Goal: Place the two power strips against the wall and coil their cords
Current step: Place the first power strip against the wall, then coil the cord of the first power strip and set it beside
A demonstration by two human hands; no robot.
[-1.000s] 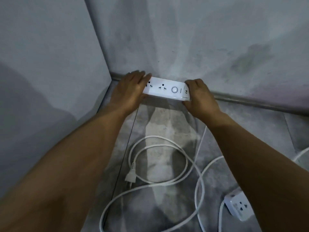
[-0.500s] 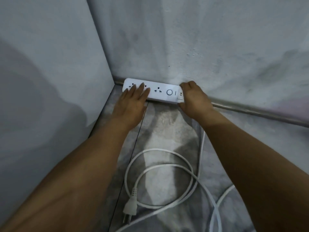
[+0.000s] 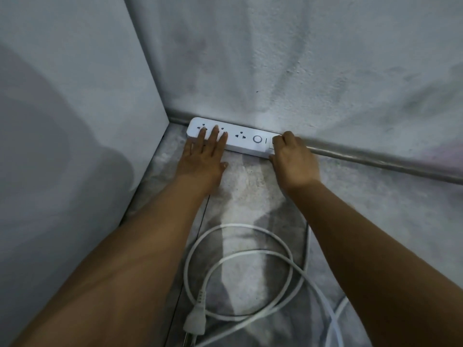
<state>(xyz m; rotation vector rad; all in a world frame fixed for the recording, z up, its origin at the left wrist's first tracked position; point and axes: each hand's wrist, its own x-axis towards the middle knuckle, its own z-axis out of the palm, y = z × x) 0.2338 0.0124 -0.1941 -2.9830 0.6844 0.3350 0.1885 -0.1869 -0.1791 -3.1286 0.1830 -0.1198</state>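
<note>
Left hand (image 3: 203, 156) flat, fingers straight on smooth white power strip (image 3: 246, 141), right hand (image 3: 293, 161) gripping its end, rounded bar flush against rough wall (image 3: 300, 71), just short of corner, cord (image 3: 240, 225) looped loosely nearby

Bits you can't see
right hand (image 3: 294, 161) covers the power strip's (image 3: 240, 140) 3 o'clock end, and the plug's (image 3: 194, 321) prongs get cropped at 6 o'clock

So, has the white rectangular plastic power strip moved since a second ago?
Yes. The white power strip has slid left toward the wall corner and now lies along the baseboard.
</note>
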